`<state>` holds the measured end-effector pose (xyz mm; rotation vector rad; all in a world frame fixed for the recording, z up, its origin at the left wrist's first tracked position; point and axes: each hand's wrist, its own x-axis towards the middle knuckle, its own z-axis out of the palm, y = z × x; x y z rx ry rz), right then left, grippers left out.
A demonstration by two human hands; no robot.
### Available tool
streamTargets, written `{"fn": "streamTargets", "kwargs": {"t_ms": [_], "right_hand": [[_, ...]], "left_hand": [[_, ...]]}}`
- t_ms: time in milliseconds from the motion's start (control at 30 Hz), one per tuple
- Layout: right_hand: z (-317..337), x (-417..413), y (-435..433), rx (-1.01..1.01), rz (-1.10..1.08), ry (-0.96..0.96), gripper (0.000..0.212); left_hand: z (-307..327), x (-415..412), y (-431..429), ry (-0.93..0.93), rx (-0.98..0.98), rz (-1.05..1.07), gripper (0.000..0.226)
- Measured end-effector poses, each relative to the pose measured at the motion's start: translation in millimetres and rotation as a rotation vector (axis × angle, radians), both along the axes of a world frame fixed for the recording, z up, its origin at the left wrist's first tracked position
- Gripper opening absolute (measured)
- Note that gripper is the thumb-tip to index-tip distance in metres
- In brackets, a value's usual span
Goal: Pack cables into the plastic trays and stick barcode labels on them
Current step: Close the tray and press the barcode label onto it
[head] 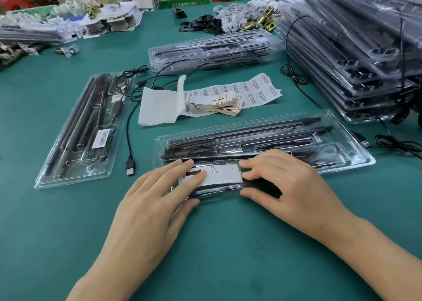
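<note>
Both your hands are down flat on the tray [356, 149], lower ctr of frame. L hand [157, 193] has its fingers straight, tips pressing the left end of the white card [225, 173] under the clear plastic. R hand [287, 181] does the same at the card's right end, thumb out along the tray's near edge. Nothing's pinched or gripped, it's just flat-finger pressure w/ both hands spread wide.

Tray's long axis runs left-right across the frame, its right end angled a bit up-frame. You're on its near strip. Rods and a thin cable loop [326, 151] sit in the far channels, so the cable looks packed already. Can't see a barcode on this tray, so the label is prob. the next job.

Here's what it turns on: the label sheet [255, 90] lies straight beyond the tray, ctr frame, a touch right of the card. That makes R hand the nearer one, and the reach goes up-frame over the tray, not sideways. L hand can pin the tray meanwhile. The banded card stack [214, 108] sits on the sheet's left end, w/ the white tissue [157, 106] just left of that, so the bare right part of the sheet looks like the easier peel.

Done tray [75, 177] w/ its label [101, 138] lies at left of frame, axis running up-frame, well apart from yours. A loose USB cable [130, 165] lies between the two, nearer L hand. More trays are stacked at upper right [342, 56].
</note>
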<state>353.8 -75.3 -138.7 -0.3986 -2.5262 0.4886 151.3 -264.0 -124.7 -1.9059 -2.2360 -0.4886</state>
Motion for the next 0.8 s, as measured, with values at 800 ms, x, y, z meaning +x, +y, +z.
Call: {"fn": "streamTargets", "kwargs": {"t_ms": [800], "right_hand": [[-4.0,-18.0,-22.9,0.29,0.053,-0.01,0.026]], "left_hand": [[-0.4,-14.5,-30.0,-0.099,0.058,-0.052,0.038]]}}
